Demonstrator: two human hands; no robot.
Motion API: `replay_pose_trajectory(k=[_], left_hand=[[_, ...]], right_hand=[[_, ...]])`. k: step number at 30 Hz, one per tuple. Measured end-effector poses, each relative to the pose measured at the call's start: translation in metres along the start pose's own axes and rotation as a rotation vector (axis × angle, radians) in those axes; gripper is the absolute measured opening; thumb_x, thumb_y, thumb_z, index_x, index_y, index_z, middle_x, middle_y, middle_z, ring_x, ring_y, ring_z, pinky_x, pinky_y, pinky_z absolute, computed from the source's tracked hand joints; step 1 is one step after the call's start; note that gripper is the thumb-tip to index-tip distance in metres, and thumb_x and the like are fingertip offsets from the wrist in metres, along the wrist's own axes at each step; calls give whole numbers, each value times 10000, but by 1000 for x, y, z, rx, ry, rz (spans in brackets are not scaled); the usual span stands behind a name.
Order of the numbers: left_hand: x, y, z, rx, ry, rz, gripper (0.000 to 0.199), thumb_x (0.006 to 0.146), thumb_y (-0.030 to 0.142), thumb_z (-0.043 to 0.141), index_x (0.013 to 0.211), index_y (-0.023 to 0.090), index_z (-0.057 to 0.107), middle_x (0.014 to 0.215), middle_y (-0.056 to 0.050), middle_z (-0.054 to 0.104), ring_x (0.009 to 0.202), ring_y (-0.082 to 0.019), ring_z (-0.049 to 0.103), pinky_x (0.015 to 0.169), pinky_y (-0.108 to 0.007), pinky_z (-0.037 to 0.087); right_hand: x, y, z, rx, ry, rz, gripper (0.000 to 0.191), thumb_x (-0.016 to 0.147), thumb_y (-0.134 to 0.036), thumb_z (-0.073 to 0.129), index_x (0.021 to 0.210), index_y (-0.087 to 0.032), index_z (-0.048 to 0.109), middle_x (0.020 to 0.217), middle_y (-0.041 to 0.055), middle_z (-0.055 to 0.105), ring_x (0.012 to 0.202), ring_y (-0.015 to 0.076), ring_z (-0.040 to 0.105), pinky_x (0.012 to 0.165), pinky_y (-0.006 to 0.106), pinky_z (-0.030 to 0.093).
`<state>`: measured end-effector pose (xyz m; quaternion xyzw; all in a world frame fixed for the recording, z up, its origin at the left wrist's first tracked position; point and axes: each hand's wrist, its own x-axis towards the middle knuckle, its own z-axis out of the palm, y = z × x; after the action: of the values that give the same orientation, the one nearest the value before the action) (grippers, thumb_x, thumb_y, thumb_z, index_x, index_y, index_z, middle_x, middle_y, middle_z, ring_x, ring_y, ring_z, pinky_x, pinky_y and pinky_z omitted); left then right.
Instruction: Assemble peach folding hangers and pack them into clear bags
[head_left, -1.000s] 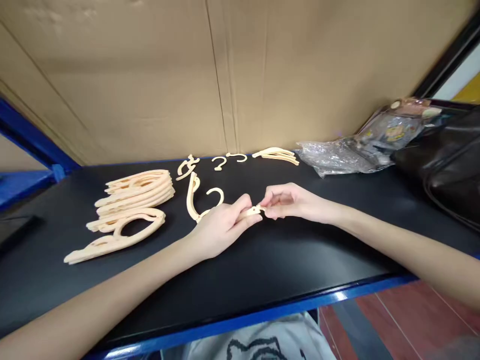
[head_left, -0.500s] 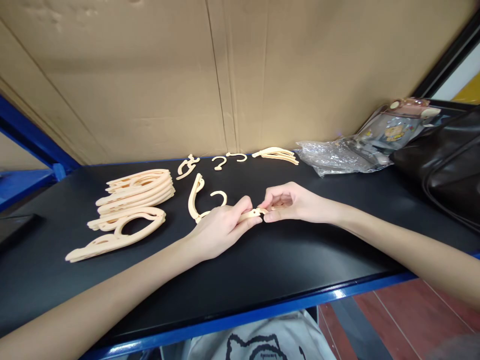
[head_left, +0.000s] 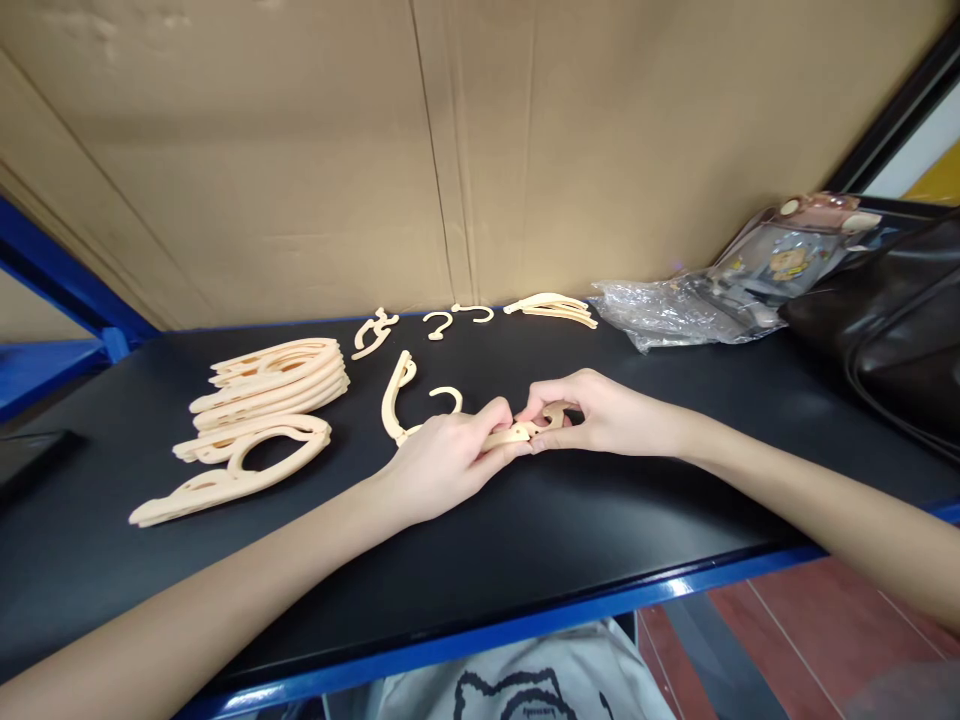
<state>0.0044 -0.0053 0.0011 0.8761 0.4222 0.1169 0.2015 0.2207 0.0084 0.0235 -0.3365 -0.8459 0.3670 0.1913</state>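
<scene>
My left hand (head_left: 450, 460) is closed around a cream folding hanger (head_left: 394, 400). The hanger's curved arm and hook stick out beyond my knuckles, and its middle is hidden under my hand. From between thumb and fingers its flat end (head_left: 510, 436) pokes out to the right. My right hand (head_left: 596, 412) pinches a small curved hanger piece (head_left: 555, 414) against that end; the two parts touch or overlap there. Whether they are locked together I cannot tell. To the left lies a pile of folded cream hangers (head_left: 277, 385).
Along the back lie loose hanger parts (head_left: 375, 330), two hooks (head_left: 437, 325) and several curved strips (head_left: 551, 305). Crumpled clear plastic (head_left: 675, 310) and a dark bag (head_left: 885, 310) occupy the right. Cardboard (head_left: 300, 150) rises behind the black tabletop (head_left: 525, 540), which has a blue front edge.
Both hands have shifted slightly, carrying the hanger a little to the right. The curved piece in my right hand has turned and shows more between my fingers.
</scene>
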Motion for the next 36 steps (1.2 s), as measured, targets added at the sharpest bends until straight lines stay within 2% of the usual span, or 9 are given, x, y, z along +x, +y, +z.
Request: replay_pose_trajectory(k=[4,8,11,15,25,30,36], left_hand=[[1,4,0,-59,19,19,291,945,478,414,807,222,398,631,55,475,582,-150,482,519,-238,276],[1,4,0,-103,45,61,285,944,447,424,779,218,381,594,66,416,540,-130,431,501,-231,262],[2,2,-1,-147,86,83,291,941,420,442,753,215,357,573,76,365,514,-114,390,493,-225,255],[2,0,-1,-183,116,67,310,937,414,472,733,209,361,565,81,354,508,-100,370,501,-221,258],[-1,1,-2,-225,133,31,310,937,422,469,733,202,393,547,85,334,491,-91,332,501,-221,250],[0,1,-1,-221,134,60,295,945,392,472,736,199,391,550,87,331,492,-86,328,504,-216,255],[0,0,0,-214,113,37,306,944,425,468,749,205,382,557,85,361,496,-93,360,490,-212,259]], right_hand=[[-3,-4,-4,-53,0,-13,201,835,-350,665,836,-154,620,700,-32,591,605,73,467,562,211,364],[-3,-1,-5,147,-36,51,233,824,-371,673,857,-157,587,785,-7,621,657,86,504,597,219,402],[-2,3,-7,300,-38,86,238,820,-368,675,870,-164,563,831,6,623,737,106,543,679,247,432],[-1,4,-10,375,-24,105,230,819,-353,675,896,-162,572,862,17,633,792,119,559,737,269,433],[0,0,-8,401,-43,163,205,830,-347,663,883,-163,588,733,-24,578,692,95,510,616,228,370],[-1,1,-7,421,-70,179,240,830,-392,665,866,-168,585,706,-32,557,676,91,497,618,227,371],[-1,2,-7,447,-115,194,218,815,-348,683,855,-170,564,821,-8,605,704,87,520,617,219,387]])
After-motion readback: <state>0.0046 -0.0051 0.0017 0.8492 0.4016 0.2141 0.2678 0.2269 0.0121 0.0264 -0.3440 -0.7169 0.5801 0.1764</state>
